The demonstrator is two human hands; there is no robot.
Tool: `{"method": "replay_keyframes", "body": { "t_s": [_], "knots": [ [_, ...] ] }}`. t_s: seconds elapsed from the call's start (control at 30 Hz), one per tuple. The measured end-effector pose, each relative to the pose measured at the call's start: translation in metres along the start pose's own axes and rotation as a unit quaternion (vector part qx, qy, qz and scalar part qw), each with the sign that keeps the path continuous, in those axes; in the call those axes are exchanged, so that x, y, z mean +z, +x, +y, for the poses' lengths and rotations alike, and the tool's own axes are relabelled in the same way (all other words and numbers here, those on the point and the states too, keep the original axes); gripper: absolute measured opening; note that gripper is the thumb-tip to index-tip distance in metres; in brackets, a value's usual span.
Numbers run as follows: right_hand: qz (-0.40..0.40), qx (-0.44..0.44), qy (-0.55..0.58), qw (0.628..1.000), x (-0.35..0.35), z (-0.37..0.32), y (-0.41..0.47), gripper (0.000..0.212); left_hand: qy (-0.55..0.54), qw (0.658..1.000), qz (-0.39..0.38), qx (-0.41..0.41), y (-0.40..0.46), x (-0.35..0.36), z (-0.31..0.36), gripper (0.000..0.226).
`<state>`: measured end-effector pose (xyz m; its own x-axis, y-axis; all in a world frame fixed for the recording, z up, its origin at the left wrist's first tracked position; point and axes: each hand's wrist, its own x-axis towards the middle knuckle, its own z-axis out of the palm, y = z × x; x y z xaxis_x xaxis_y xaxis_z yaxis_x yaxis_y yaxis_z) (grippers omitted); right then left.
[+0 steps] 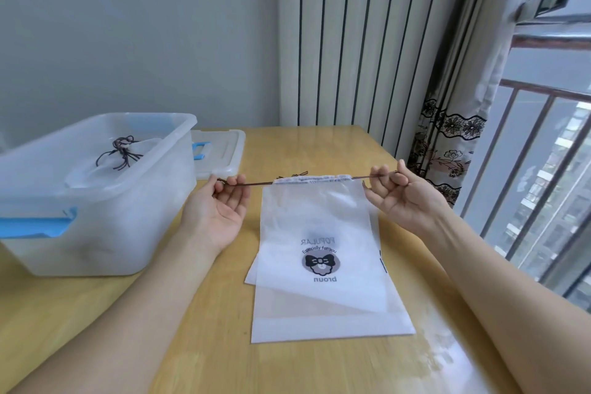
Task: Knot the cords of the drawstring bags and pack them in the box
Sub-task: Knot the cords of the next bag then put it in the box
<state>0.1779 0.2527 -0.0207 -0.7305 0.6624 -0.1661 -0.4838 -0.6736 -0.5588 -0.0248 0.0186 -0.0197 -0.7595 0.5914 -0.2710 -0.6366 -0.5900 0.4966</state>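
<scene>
Two hands are holding one brown cord [262, 183] taut across the top of a frosted bag [315, 227]. My left hand [220, 208] is lying palm up, and its fingers [235, 183] are curling over the cord's left end, pinching it just beside the bag's corner. My right hand [404, 193] is doing the same on the far side, its fingers [382, 173] pinching the cord where it is leaving the gathered hem. The bag is hanging from that cord between my hands, its lower part resting on the worktop [198, 345] over more flat bags [332, 326] stacked beneath it. A printed bow-and-face logo is showing through, reversed.

Left of my left hand, the clear box [105, 233] with blue latches is standing on the worktop, already holding a bag [96, 171] with knotted cords lying on top. Its lid [220, 153] is lying behind it. Beyond the worktop, a striped curtain [351, 41] is hanging, with a railed window [543, 169] to my right. Nothing is lying between my hands and the box.
</scene>
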Motion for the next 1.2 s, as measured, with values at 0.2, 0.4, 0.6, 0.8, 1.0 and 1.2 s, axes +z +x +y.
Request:
{"method": "replay_keyframes", "body": {
  "t_s": [0.2, 0.4, 0.6, 0.8, 1.0, 1.2],
  "knots": [
    [0.144, -0.079, -0.089, 0.982, -0.017, -0.028, 0.007, 0.042, 0.097, 0.986, 0.115, 0.076, 0.006, -0.003, 0.02, 0.035],
    [0.183, -0.193, -0.386, 0.883, -0.009, -0.021, -0.001, 0.042, 0.299, 0.922, 0.06, 0.239, 0.001, 0.006, 0.009, 0.035],
    [-0.088, -0.176, -0.713, 0.672, 0.009, 0.014, -0.025, 0.046, 0.387, 0.895, -0.063, 0.214, -0.002, -0.008, -0.004, 0.036],
    [-0.141, -0.221, -0.821, 0.507, 0.014, 0.043, -0.016, 0.019, 0.44, 0.848, -0.158, 0.249, -0.012, 0.0, -0.017, 0.048],
    [-0.23, -0.049, -0.78, 0.58, 0.03, 0.035, -0.039, 0.04, 0.42, 0.85, -0.176, 0.266, -0.024, 0.009, -0.022, 0.063],
    [-0.273, 0.047, -0.672, 0.687, 0.041, 0.037, -0.051, 0.031, 0.48, 0.827, -0.265, 0.125, -0.043, 0.014, -0.032, 0.052]
  ]
}}
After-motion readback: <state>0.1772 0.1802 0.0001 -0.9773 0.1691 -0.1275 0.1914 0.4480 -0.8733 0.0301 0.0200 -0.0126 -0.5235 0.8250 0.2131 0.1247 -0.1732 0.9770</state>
